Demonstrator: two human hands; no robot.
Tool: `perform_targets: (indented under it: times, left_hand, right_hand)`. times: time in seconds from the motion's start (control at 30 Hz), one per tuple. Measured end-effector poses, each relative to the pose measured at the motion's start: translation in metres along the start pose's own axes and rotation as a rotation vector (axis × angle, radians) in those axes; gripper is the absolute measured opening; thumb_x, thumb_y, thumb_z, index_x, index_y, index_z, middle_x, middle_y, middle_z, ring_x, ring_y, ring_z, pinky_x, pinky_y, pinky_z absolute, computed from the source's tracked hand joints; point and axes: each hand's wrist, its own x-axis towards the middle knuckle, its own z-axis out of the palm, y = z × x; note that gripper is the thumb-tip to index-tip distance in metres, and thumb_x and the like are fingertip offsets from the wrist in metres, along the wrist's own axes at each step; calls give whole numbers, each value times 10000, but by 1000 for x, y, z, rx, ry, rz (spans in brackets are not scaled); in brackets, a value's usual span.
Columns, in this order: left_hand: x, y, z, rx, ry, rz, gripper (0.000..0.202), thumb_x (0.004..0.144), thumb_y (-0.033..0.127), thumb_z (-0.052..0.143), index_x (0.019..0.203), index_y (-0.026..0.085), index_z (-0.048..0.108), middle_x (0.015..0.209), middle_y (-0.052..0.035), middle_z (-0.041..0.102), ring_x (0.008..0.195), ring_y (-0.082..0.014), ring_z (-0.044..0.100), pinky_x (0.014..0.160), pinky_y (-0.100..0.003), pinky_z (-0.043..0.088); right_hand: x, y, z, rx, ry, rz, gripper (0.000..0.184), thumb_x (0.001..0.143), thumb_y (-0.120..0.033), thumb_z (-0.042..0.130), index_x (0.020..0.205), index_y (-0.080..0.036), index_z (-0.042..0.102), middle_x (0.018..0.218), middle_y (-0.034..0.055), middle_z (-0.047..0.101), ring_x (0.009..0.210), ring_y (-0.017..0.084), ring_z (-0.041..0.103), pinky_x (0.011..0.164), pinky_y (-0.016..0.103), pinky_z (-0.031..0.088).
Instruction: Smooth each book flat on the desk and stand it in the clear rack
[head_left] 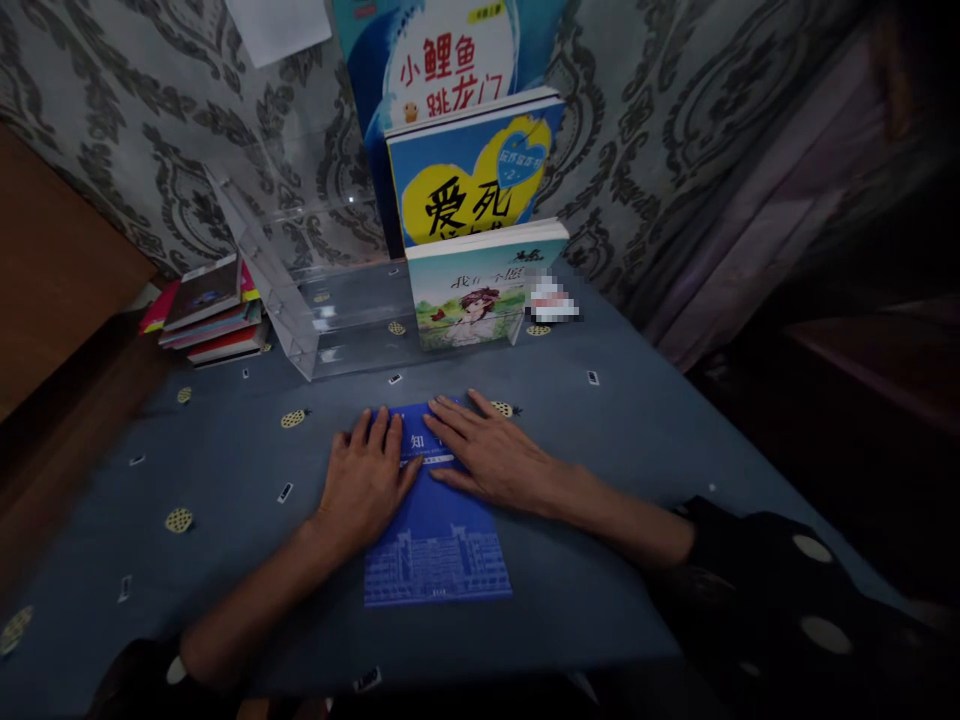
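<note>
booklet (436,560) under spread left hand (367,482), right hand (489,455); clear rack (330,322) holds three books (469,185).

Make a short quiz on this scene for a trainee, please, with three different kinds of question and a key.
1. True or false: the left hand and the right hand both lie flat on the blue booklet.
2. How many upright books does the clear acrylic stand hold? A) one B) three C) five
3. Fill in: the stack of books lies on the stand's ___ side, as the person sees it.
Key: 1 true; 2 B; 3 left.
</note>
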Motion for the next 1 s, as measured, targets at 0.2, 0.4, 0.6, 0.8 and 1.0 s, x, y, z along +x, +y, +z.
perform_targets:
  times: [0.2,0.4,0.6,0.8,1.0]
  left_hand:
    - [0,0,0,14,19,5,577,1046,464,291,1434,95,507,1484,-196,517,1379,-372,474,1007,-549,466]
    - [1,-5,8,-40,28,35,590,1043,479,306,1448,89,486,1506,-203,487,1407,-352,453,1114,-576,386]
    - [4,-13,18,-134,77,171,583,1057,450,270,1481,84,432,1550,-189,432,1452,-304,400,1202,-540,301]
    - [17,-24,23,-294,37,351,555,1069,431,245,1535,148,349,1607,-116,356,1504,-226,304,1232,-448,274]
    - [34,-32,18,-356,-73,589,606,1061,514,248,1598,245,174,1654,-66,234,1542,-202,173,1261,-470,156]
  right_hand:
    - [-7,4,-5,-7,6,77,642,988,-544,459,1497,-153,434,1565,157,427,1472,314,356,1232,555,232]
    - [-7,9,-8,81,-22,82,632,979,-493,515,1486,-120,453,1561,189,419,1461,331,372,1221,569,248]
    - [-11,23,-3,229,27,23,608,985,-486,506,1511,-190,432,1574,149,412,1472,303,358,1226,564,230]
    - [-11,33,-8,480,62,42,602,1038,-531,326,1551,-217,347,1580,119,416,1480,263,350,1234,559,211]
    - [-11,41,-17,632,63,92,662,1021,-617,259,1547,-227,359,1585,96,417,1474,260,356,1220,523,273]
